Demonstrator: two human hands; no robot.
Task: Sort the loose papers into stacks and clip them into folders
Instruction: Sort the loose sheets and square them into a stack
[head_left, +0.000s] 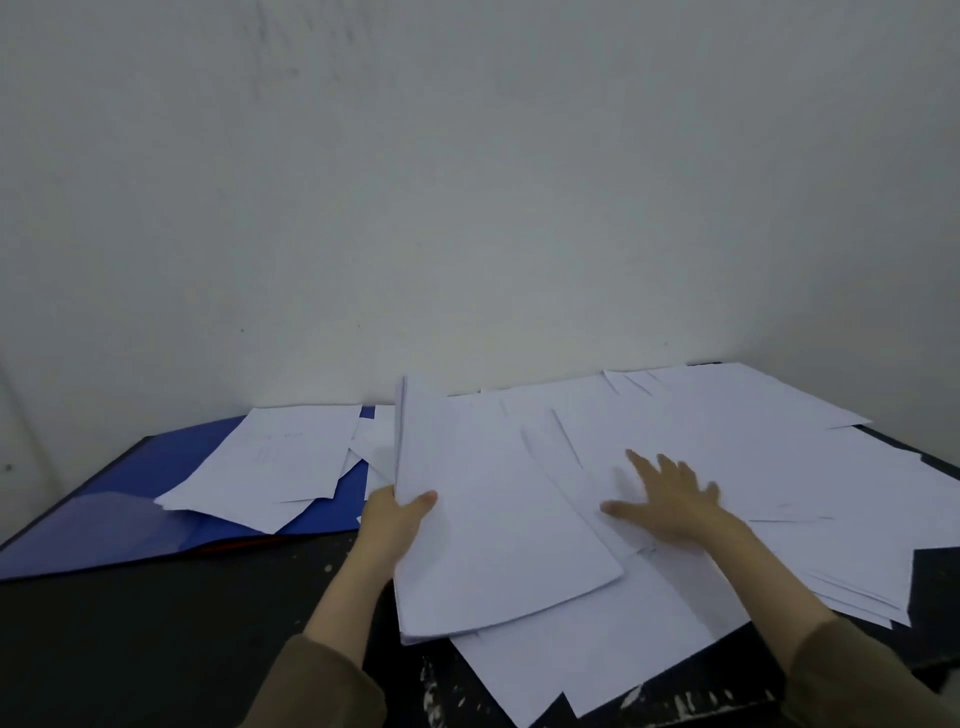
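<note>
The left hand (397, 512) grips a gathered stack of white paper sheets (488, 525) by its left edge, tilted above the dark speckled table (156, 639). The right hand (670, 499) lies flat, fingers spread, on scattered loose white papers (753, 441) reaching the pale wall (467, 182). An open blue plastic folder (104, 514), seemingly glossy, holds some sheets at the left.

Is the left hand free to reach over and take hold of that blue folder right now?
Probably not: the left hand grips a stack of papers, and loose sheets lie on the blue folder.
</note>
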